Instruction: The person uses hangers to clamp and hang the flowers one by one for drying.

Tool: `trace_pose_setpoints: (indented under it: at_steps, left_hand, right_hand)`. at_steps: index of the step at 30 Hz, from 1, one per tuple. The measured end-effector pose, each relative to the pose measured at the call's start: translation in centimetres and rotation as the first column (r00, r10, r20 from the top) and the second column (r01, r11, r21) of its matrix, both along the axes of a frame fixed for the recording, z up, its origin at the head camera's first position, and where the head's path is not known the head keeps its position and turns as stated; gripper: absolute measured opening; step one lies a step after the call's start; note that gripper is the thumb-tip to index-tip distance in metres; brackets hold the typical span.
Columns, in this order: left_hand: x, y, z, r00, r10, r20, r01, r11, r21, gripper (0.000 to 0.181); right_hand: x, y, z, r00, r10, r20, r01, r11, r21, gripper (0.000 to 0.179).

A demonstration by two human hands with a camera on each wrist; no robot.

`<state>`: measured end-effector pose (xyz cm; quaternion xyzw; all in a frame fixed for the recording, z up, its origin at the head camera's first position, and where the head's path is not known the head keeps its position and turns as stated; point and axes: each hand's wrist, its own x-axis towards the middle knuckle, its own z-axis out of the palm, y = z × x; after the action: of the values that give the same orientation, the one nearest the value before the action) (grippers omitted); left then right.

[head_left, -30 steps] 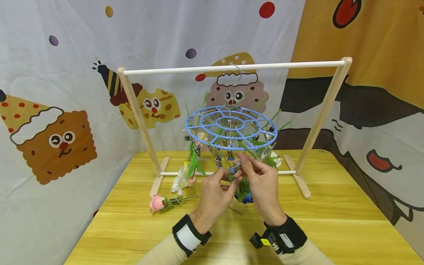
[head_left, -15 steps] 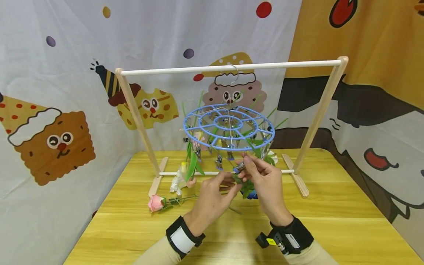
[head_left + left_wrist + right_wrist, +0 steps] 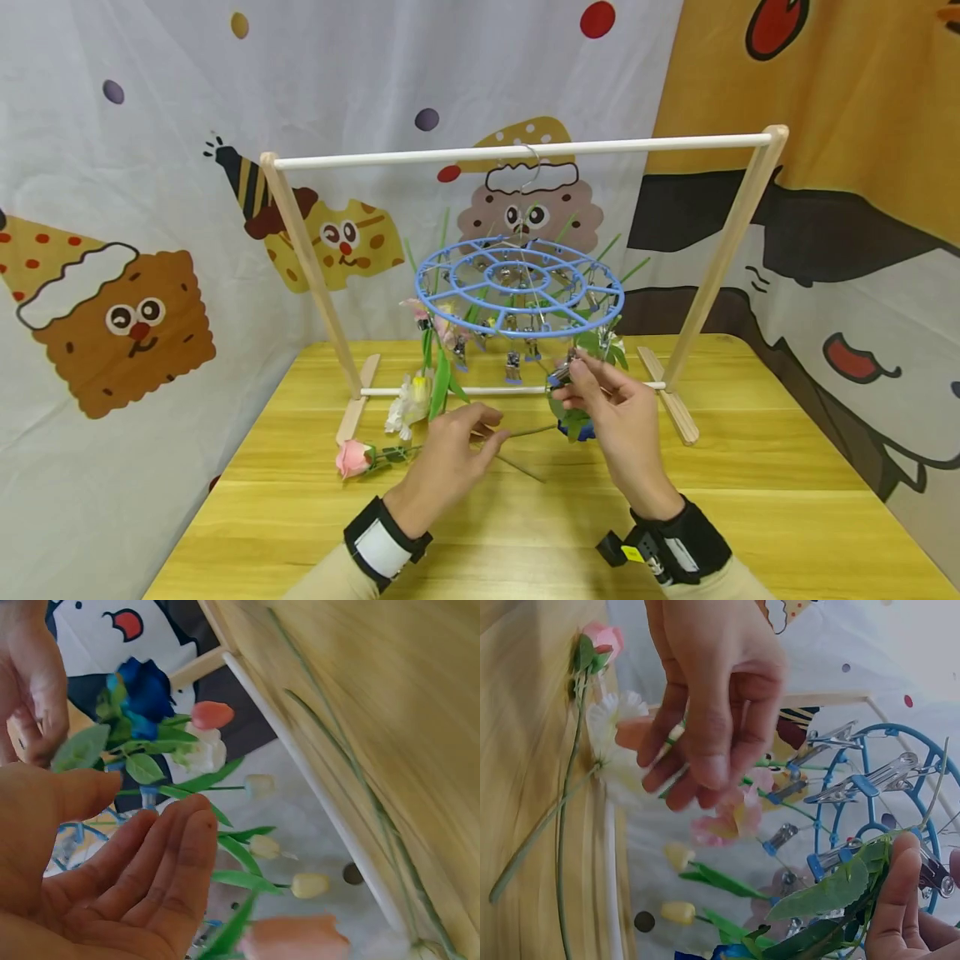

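In the head view my right hand (image 3: 615, 417) pinches a metal clothespin (image 3: 561, 375) with blue tips, under the near right rim of a round blue drying hanger (image 3: 517, 333). A blue flower (image 3: 580, 430) with green leaves hangs head down below these fingers. The right wrist view has its stem and leaves (image 3: 829, 889) against the fingertips; whether the pin grips the stem cannot be told. My left hand (image 3: 450, 454) is to the left, over the table, near loose stems. Its fingers are relaxed and hold nothing, as the left wrist view of the palm (image 3: 127, 877) confirms.
A wooden stand with a white rod (image 3: 375, 158) carries the hanger. Several flowers, among them a yellow tulip (image 3: 310, 885), hang head down from other clips. A pink rose (image 3: 352, 460) and a white flower (image 3: 408, 408) are at the left.
My left hand has drawn away from the blue flower, leftward and down. The right hand has moved slightly right with the clothespin and flower, and the hanger has turned a little.
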<state>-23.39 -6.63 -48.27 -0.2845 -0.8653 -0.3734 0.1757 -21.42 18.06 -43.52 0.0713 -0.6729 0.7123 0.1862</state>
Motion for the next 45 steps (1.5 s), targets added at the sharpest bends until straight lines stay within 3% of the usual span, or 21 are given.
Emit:
trace_pose_setpoints:
  at_steps: [5,10,17,22,26,29,33,38,45]
  left_hand:
    - [-0.3,-1.3,-0.8,0.999,0.028,0.019,-0.026,0.997,-0.070,0.016]
    - [-0.5,-2.4,-1.5,0.998,0.062,-0.010,-0.062,0.985,-0.161,0.018]
    - [-1.0,-3.1,-2.4,0.992,0.080,-0.094,-0.103,0.956,-0.276,0.020]
    - [-1.6,-3.0,-2.9,0.988,0.090,-0.124,-0.128,0.930,-0.346,0.021]
    - [-2.1,-2.9,-3.2,0.984,0.099,-0.147,-0.151,0.902,-0.405,0.022]
    - [-2.4,-2.9,-3.5,0.983,0.088,-0.164,-0.152,0.885,-0.440,0.019]
    - [-2.7,-2.8,-3.9,0.976,0.081,-0.202,-0.168,0.871,-0.462,0.015]
    - [-3.0,-2.7,-4.1,0.972,0.098,-0.215,-0.192,0.857,-0.479,0.018]
    - [-3.0,-2.6,-4.1,0.980,0.077,-0.186,-0.164,0.840,-0.518,0.020]
  right_hand:
    - [0.8,0.6,0.0,0.998,-0.051,0.034,0.050,0.998,0.029,0.038]
    - [1.7,1.1,0.0,0.993,-0.106,0.041,0.101,0.988,0.116,0.028]
    - [2.5,1.2,-1.1,0.995,-0.088,-0.050,0.099,0.948,0.302,0.011]
    - [2.5,0.9,-2.1,0.996,0.006,-0.094,0.041,0.873,0.486,0.006]
    - [2.2,0.4,-2.5,0.995,0.098,0.004,-0.081,0.790,0.608,0.004]
    - [1.8,0.0,-2.6,0.983,0.155,0.095,-0.179,0.720,0.670,0.008]
    - [1.3,-0.5,-2.8,0.971,0.191,0.145,-0.236,0.665,0.709,0.017]
    - [0.9,-1.0,-3.0,0.969,0.189,0.158,-0.244,0.656,0.714,0.022]
    - [0.4,-1.3,-3.3,0.972,0.171,0.164,-0.236,0.666,0.708,0.023]
